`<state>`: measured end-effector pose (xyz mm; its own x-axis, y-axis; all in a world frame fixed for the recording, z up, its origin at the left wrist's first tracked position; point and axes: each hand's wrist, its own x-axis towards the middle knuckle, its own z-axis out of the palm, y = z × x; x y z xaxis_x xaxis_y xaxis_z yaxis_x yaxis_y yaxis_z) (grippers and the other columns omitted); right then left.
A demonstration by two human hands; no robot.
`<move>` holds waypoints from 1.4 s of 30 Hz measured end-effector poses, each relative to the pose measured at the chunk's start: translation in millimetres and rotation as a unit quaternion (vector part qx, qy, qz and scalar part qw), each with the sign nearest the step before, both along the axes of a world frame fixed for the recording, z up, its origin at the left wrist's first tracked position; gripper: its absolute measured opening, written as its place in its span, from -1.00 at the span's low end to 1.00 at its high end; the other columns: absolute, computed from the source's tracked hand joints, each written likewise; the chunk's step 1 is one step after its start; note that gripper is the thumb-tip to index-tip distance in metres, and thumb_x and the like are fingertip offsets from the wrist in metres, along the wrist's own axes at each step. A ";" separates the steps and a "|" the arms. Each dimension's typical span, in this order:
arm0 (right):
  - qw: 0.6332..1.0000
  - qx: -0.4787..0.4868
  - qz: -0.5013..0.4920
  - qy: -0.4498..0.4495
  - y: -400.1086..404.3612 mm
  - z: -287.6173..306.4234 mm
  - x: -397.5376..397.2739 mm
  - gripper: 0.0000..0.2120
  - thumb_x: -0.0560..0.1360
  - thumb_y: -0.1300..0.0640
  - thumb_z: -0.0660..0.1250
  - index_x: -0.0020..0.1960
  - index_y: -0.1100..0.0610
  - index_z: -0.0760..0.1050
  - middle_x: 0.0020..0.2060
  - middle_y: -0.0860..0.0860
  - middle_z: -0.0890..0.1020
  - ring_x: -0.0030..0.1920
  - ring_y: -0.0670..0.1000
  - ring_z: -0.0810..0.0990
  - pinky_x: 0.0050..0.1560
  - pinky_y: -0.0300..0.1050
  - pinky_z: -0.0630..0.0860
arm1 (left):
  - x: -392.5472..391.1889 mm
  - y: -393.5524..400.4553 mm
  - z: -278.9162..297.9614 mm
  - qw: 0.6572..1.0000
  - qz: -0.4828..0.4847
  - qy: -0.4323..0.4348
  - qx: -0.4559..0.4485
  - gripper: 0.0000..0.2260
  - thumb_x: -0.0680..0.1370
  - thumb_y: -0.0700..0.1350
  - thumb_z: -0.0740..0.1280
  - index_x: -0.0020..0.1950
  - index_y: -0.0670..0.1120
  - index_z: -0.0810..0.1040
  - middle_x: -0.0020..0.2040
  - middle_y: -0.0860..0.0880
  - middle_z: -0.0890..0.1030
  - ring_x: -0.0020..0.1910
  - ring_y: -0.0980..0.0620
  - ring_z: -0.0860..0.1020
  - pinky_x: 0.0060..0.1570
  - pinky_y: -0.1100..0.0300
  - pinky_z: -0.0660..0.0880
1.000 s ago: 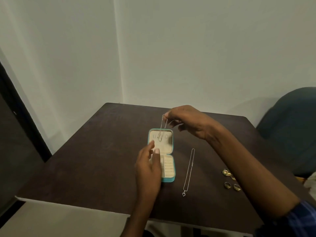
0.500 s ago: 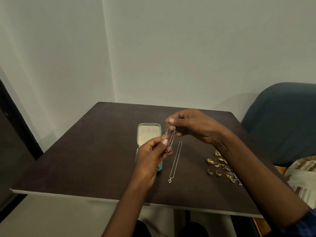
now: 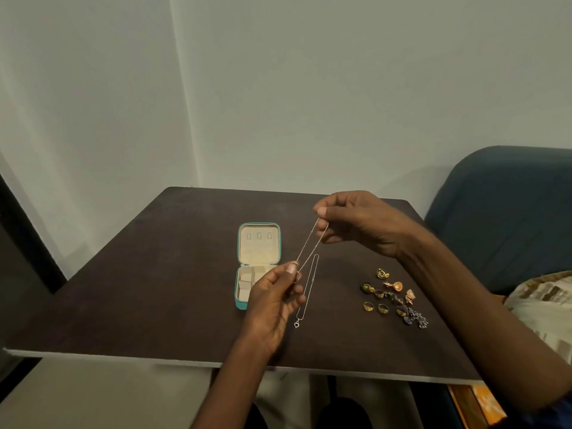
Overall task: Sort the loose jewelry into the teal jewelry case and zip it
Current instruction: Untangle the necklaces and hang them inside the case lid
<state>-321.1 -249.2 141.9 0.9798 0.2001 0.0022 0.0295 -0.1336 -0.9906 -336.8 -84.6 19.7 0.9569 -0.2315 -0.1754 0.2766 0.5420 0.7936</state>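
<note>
**Thin chain held taut between both hands above the open case**

From my remote view, the right hand [image 3: 362, 224] pinched the top of a fine silver chain [image 3: 309, 244] between thumb and fingertip, and the left hand [image 3: 274, 300] pinched its lower end, so the doubled strand ran in a straight slanted line between them. The teal jewelry case [image 3: 258, 264] lay open and flat on the dark matte table [image 3: 154, 274], its cream, soft-looking lining showing three small slots in the lid and square compartments in the base, partly hidden by the left hand. A second thin necklace [image 3: 308, 292] with a tiny pendant lay stretched on the table just right of the case. Farther right sat a loose cluster of gold rings and earrings [image 3: 393, 297], rounded and shiny, with some dark bluish pieces.
</note>
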 end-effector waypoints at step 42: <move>0.835 -0.507 -0.068 -0.203 -65.4 -94.4 71.2 -0.83 0.48 0.30 0.31 0.05 0.21 0.59 -0.04 0.12 0.68 0.00 0.10 0.62 0.02 -0.03 0.51 | -22.4 -43.1 -48.0 0.969 -0.007 -0.086 0.231 -0.86 0.45 -0.43 0.31 -0.17 -0.21 0.53 -0.29 -0.08 0.57 -0.37 0.14 0.56 -0.27 0.32 0.55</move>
<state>-249.8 -314.6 47.5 0.9536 0.1864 0.2365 0.2505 -0.9269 -0.2796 -359.2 -127.7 -28.3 0.9785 -0.1790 -0.1020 0.1237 0.1141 0.9857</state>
